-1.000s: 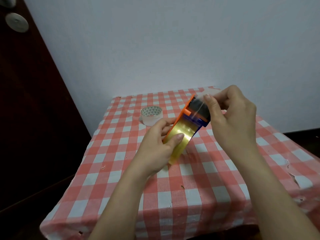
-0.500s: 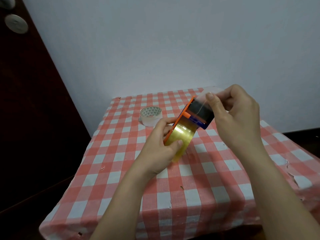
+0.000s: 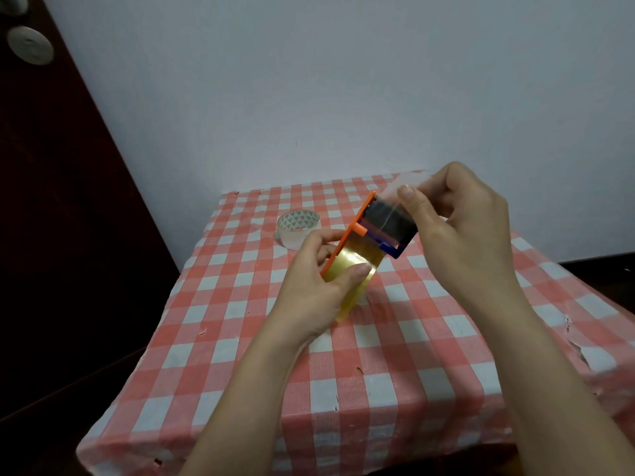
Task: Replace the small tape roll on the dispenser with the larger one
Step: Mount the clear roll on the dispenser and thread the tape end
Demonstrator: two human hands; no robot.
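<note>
Left hand: grip closed around the yellow tape roll in the orange dispenser
Right hand: pinches the clear tape end
Small tape roll: lies apart on the tabletop

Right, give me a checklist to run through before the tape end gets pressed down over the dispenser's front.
1. Larger yellowish roll seated in the orange dispenser: ok, it sits within the frame.
2. Left hand steadying the dispenser and roll: ok, thumb lies across the roll.
3. Right hand holding the free tape end: ok, a clear strip is pinched above the dispenser's front.
4. Strip lying straight, without twist or wrinkle: cannot tell, it is too transparent.
5. Strip threaded over the dark front part: cannot tell.
6. Small roll out of the way: ok, it lies on the checked tablecloth behind the left hand.
</note>
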